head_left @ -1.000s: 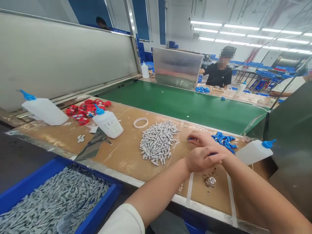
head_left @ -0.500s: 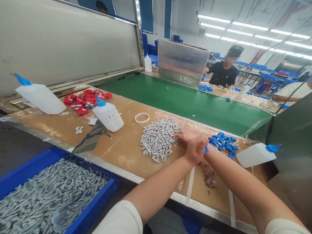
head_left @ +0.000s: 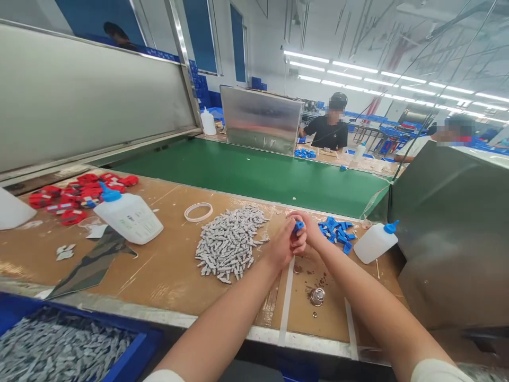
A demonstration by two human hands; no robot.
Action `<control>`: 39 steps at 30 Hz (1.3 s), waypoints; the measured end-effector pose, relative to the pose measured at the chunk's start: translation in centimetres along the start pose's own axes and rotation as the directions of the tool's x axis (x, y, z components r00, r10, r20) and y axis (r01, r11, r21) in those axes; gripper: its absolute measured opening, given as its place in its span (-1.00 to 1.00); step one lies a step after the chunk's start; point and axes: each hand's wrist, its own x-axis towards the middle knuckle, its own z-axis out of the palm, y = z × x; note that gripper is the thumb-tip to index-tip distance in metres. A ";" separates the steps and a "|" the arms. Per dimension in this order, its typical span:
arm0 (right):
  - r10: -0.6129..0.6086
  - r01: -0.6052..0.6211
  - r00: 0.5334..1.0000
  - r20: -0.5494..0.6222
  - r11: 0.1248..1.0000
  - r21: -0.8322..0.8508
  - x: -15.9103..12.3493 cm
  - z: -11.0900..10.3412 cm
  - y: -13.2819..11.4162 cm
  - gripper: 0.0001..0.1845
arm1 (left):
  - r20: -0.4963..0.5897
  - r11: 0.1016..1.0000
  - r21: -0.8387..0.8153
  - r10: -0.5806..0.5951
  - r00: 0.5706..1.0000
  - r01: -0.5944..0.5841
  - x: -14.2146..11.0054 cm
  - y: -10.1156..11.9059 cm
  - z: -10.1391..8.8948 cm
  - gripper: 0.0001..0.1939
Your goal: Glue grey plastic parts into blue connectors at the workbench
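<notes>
A small blue plastic part (head_left: 298, 226) is gripped in my left hand (head_left: 281, 245), whose fingers are wrapped round it. Close against it, my right hand (head_left: 310, 229) is closed, with its fingertips at the blue part; whatever it pinches is hidden. Just left of both hands lies a heap of small grey plastic pieces (head_left: 230, 241). To their right is a loose group of similar blue plastic parts (head_left: 336, 232).
White squeeze bottles stand or lean at left (head_left: 131, 217) and right (head_left: 376, 243). A tape ring (head_left: 198, 212), red parts (head_left: 85, 191) and a small glass cup (head_left: 317, 296) are on the bench. Behind runs a green conveyor belt (head_left: 238, 170); a person (head_left: 330, 127) sits beyond.
My right hand has drawn back from the edge of the grey heap to meet my left hand at the blue part. The view has shifted, so the bench things appear further left.
</notes>
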 end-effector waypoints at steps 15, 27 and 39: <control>-0.053 0.053 0.988 0.147 0.999 0.004 -17.8 -7.4 -1.7 -0.88 | -0.044 0.817 0.565 -0.110 0.993 0.115 1.0 -3.4 -1.6 -0.32; -0.145 0.165 0.921 0.361 0.986 -0.026 -16.2 -7.7 -2.6 -0.84 | -0.218 0.648 0.673 -0.286 0.933 0.356 1.3 -4.1 -2.4 -0.50; 0.285 -0.191 0.917 -0.278 0.928 0.319 -14.0 -6.3 2.2 -0.69 | -0.092 0.542 0.813 -0.239 0.967 0.212 0.9 -5.2 -2.8 -0.38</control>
